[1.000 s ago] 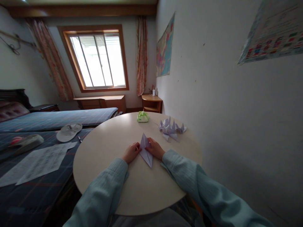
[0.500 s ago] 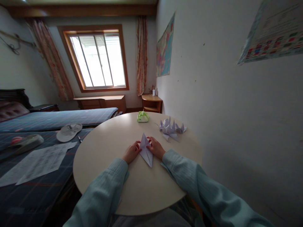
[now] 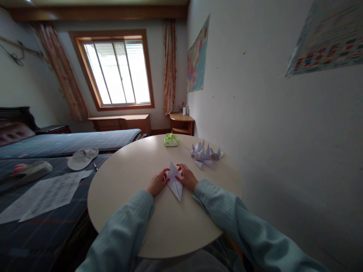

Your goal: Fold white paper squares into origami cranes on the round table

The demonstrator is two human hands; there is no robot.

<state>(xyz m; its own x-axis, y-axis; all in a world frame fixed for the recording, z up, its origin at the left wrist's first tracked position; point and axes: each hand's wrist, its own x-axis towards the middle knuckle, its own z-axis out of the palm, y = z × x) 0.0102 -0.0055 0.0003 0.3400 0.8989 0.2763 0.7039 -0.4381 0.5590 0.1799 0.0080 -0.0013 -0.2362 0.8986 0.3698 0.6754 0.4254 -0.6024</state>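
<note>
A white folded paper (image 3: 175,184), a long diamond with a centre crease, lies on the round cream table (image 3: 119,189) with one point toward me. My left hand (image 3: 158,182) grips its left edge, thumb and fingers close together. On the opposite edge is my right hand (image 3: 186,176), its thumb on the paper and its fingers curled at the upper side. Farther back to the right, several folded paper figures (image 3: 202,152) stand in a cluster.
A green and white tissue pack (image 3: 171,140) sits at the table's far edge. To the left, a bed (image 3: 62,215) holds printed sheets (image 3: 53,194), a pale cap (image 3: 82,158) and a pen (image 3: 95,166). The white wall (image 3: 272,151) rises close on the right.
The paper's far tip has come slightly lower and nearer to me, and its near point has shifted a little. Both hands have stayed almost in place.
</note>
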